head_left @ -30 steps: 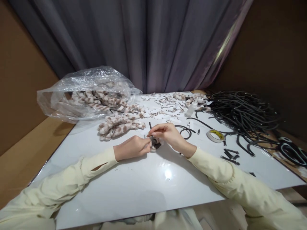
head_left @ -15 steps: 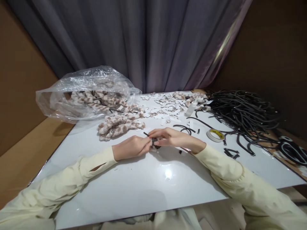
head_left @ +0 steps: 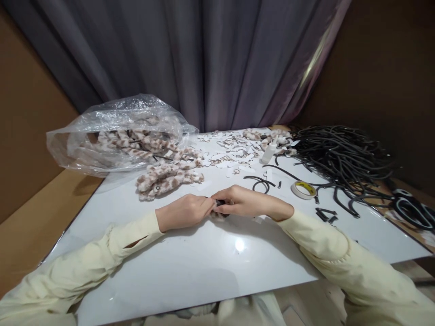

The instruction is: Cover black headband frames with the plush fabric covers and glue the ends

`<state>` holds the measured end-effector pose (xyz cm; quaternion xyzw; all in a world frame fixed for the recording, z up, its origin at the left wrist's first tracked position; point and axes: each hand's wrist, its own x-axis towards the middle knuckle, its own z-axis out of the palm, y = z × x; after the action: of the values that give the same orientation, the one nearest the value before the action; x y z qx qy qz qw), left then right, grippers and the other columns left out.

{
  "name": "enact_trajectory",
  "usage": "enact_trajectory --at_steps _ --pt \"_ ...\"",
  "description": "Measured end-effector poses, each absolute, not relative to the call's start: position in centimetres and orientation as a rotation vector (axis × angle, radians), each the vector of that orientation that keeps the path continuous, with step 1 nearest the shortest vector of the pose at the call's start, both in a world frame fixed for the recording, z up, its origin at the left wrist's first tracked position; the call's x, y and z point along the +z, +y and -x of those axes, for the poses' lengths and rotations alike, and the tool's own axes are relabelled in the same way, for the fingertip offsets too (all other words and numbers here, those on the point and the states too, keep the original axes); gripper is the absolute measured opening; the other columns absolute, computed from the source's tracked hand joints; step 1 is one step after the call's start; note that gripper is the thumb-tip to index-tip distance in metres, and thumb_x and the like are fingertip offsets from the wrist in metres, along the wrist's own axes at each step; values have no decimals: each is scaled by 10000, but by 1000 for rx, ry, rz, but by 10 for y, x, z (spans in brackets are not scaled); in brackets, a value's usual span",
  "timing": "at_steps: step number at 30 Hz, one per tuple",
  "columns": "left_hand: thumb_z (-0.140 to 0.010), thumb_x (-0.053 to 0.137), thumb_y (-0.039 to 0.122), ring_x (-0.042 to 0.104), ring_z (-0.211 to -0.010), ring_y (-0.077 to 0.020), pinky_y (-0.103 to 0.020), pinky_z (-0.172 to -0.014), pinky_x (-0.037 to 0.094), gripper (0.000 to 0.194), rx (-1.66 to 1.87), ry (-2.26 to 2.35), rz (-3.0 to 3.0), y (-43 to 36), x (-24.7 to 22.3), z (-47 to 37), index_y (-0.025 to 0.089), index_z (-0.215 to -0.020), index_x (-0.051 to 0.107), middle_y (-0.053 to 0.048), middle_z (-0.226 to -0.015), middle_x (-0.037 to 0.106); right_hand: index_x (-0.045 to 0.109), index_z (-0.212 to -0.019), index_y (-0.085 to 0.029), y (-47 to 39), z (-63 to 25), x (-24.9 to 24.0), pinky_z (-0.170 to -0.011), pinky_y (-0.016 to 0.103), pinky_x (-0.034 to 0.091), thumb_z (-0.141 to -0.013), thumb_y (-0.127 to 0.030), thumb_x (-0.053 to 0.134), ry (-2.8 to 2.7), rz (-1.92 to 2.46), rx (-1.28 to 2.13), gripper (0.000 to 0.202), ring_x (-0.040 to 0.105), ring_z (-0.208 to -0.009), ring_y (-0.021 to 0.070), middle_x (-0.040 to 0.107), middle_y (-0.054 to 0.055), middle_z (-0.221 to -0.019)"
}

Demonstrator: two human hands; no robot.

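Over the middle of the white table point(head_left: 190, 276), both hands meet at a small brown-and-white furry piece point(head_left: 219, 216). My left hand point(head_left: 188, 211) is closed, its fingertips pinching the piece from the left. From the right, my right hand point(head_left: 243, 202) grips it between thumb and fingers. A dark part, perhaps black cord point(head_left: 220, 202), shows between the fingertips. Most of the piece is covered by my hands. Just behind my left hand lies a bundle of furry spotted strips point(head_left: 166, 181).
A clear plastic bag point(head_left: 84, 122) with furry strips stands back left. Metal rings and paper bits point(head_left: 227, 154) lie scattered behind. On the right are a small bottle point(head_left: 268, 153), a tape roll point(head_left: 303, 190), a black cord heap point(head_left: 340, 154) and black-handled scissors point(head_left: 411, 210).
My fingertips have shifted on the furry piece. A thin dark end that stuck out above my left fingers is now out of sight. My right hand has turned slightly lower over the piece.
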<state>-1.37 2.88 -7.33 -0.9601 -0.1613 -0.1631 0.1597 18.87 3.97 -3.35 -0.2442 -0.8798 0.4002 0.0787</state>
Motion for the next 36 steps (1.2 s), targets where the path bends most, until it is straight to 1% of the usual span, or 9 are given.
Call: enact_trajectory --at_steps 3,7,12,16,19,22,27,31,36 --pt "-908 299 102 475 -496 -150 -269 -456 367 224 -461 -413 2679 29 -72 14 133 -766 469 -30 -598 521 615 -941 -85 42 -191 -33 -694 216 431 -887 -179 442 -2697 632 1109 204 565 -737 123 630 69 -860" --pt "-930 304 147 517 -554 -165 -277 -503 407 204 -512 -533 2689 28 -70 13 128 -823 477 -29 -613 528 621 -976 -105 42 -193 -35 -764 269 424 -881 -168 457 -2753 711 733 200 544 -824 155 553 112 -1002" --pt "-917 397 374 577 -760 -172 -288 -646 470 251 -906 -1032 2870 23 -66 5 158 -1044 418 -55 -859 574 622 -902 -89 41 -193 -41 -724 313 406 -901 -198 429 -2735 781 362 221 481 -800 193 522 124 -897" --pt "-861 502 401 582 -841 -181 -288 -701 466 305 -1084 -1437 3056 20 -65 -2 174 -1049 426 -60 -949 582 592 -921 -97 41 -193 -49 -707 325 389 -904 -157 391 -2726 770 270 211 439 -783 199 509 120 -879" --pt "-841 523 406 587 -737 -161 -266 -657 454 309 -1204 -1724 3124 21 -64 -5 180 -1044 466 -4 -803 613 581 -913 -113 40 -193 -50 -723 338 376 -847 -83 435 -2720 783 176 163 426 -792 203 503 114 -892" --pt "-840 506 403 540 -578 -129 -231 -561 420 311 -1267 -1948 3094 23 -61 -6 170 -1044 527 50 -610 558 570 -957 -106 38 -191 -50 -721 341 372 -810 -41 448 -2703 796 97 202 426 -784 201 498 109 -889" --pt "-834 514 365 523 -508 -119 -214 -489 401 358 -1347 -2074 3093 25 -57 -8 125 -1096 558 44 -542 558 548 -1012 -104 40 -186 -58 -648 291 396 -806 -26 437 -2609 789 216 247 446 -713 163 478 92 -879" --pt "-856 505 350 564 -524 -130 -224 -510 446 358 -1373 -1857 2927 23 -68 -6 118 -1127 519 39 -543 575 543 -979 -111 41 -186 -65 -650 278 420 -793 -19 446 -2545 793 317 229 471 -712 145 466 84 -909" --pt "-912 400 210 640 -672 -169 -272 -611 508 264 -1119 -833 2649 27 -88 4 126 -1154 464 -70 -783 670 554 -876 -115 40 -185 -60 -615 275 433 -854 -97 417 -2490 797 428 139 480 -696 151 470 87 -869"
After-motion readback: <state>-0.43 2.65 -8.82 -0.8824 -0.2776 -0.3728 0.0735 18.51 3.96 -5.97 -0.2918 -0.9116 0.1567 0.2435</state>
